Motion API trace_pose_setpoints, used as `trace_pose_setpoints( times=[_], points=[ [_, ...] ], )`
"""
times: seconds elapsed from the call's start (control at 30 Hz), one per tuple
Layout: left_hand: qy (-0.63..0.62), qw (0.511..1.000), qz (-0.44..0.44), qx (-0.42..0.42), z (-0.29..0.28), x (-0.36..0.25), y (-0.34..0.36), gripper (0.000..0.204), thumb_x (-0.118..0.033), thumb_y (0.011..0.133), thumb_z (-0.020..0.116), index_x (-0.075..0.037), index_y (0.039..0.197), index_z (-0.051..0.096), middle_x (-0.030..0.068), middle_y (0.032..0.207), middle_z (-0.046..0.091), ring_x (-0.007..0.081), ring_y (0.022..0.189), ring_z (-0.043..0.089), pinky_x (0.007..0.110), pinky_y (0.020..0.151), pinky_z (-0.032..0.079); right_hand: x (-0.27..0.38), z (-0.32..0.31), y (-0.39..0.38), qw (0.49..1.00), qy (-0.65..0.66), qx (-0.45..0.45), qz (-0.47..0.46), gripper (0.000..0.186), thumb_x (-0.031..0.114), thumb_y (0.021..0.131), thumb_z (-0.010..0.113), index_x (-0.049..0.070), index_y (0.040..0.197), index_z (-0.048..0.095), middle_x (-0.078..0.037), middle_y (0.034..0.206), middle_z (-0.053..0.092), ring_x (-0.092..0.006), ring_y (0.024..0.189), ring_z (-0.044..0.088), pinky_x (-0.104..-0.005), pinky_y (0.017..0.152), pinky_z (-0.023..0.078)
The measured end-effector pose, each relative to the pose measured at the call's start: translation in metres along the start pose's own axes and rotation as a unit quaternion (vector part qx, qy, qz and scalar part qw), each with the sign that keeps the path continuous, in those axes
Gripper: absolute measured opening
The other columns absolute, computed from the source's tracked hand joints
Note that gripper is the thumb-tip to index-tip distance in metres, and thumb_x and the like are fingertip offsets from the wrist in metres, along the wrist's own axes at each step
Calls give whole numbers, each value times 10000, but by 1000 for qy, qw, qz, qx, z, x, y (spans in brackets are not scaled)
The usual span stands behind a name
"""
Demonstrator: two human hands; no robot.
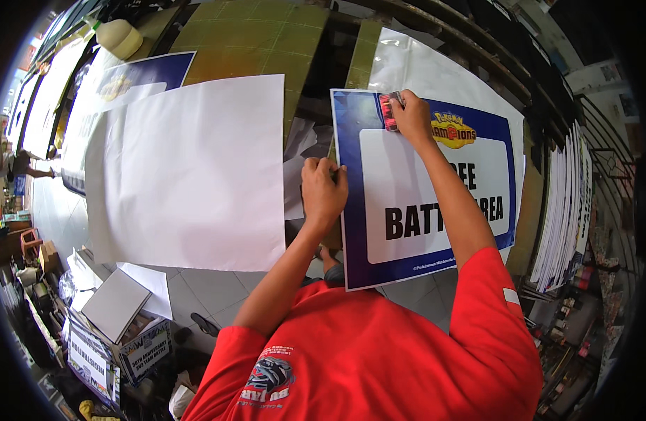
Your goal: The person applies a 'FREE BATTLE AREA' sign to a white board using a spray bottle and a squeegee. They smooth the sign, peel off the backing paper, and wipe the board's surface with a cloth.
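A blue-bordered printed sign (379, 182) with a white panel and bold black lettering lies in front of me on the right. My right hand (411, 118) grips a small red-and-black block (389, 111), perhaps a little box, and presses it on the sign's upper left part. At the sign's left edge is my left hand (324, 191), its fingers curled closed. Something dark shows at its fingertips, but I cannot make out what it is. Left of that hand lies a large blank white sheet (190, 168), partly over another blue-bordered print (169, 69).
A white plastic bottle (119, 38) rests at the far left of the worktop. Under the sheets are green cutting boards (246, 42) with dark gaps between them. Many white boards (565, 203) stand stacked on the right. Printed boxes (146, 351) and clutter sit on the floor at lower left.
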State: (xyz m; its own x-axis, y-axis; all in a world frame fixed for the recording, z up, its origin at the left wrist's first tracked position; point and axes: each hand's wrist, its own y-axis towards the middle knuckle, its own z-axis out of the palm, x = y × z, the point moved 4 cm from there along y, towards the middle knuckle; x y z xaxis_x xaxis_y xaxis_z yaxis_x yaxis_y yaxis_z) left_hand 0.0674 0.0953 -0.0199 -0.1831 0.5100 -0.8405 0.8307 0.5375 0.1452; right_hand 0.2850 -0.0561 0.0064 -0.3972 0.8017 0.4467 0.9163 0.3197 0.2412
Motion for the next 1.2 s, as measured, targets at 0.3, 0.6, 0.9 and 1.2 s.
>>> trace_pose_setpoints(
  times=[0.3, 0.6, 0.9, 1.2],
  points=[
    [-9, 1000, -8, 4, 2, 0, -1, 132, -110, 832, 661, -16, 834, 569, 178, 918, 533, 377, 910, 520, 447, 803, 425, 68, 42, -11, 999, 22, -17, -39, 213, 211, 827, 650, 5, 851, 600, -236, 775, 649, -431, 762, 635, -505, 681, 501],
    [24, 999, 33, -7, 5, 4, 0, 152, -132, 846, 647, -18, 816, 551, 176, 930, 525, 379, 906, 520, 460, 775, 433, -61, -18, 26, 973, 192, -53, 117, 273, 263, 845, 659, -5, 887, 643, -168, 757, 660, -268, 694, 657, -387, 651, 504],
    [36, 999, 32, -6, 5, 0, -2, 157, -133, 850, 648, -16, 816, 549, 175, 942, 525, 379, 903, 525, 456, 780, 434, -116, -48, 1, 993, -53, -53, 92, 292, 250, 777, 722, -2, 884, 618, -215, 863, 667, -365, 852, 664, -440, 711, 513],
    [36, 999, 37, -8, 6, 4, -2, 143, -110, 848, 649, -4, 811, 561, 179, 929, 552, 370, 899, 528, 435, 793, 427, 78, 52, -17, 982, 183, 29, 32, 246, 265, 779, 706, 36, 802, 619, -204, 797, 670, -382, 781, 655, -478, 675, 501]
  ],
)
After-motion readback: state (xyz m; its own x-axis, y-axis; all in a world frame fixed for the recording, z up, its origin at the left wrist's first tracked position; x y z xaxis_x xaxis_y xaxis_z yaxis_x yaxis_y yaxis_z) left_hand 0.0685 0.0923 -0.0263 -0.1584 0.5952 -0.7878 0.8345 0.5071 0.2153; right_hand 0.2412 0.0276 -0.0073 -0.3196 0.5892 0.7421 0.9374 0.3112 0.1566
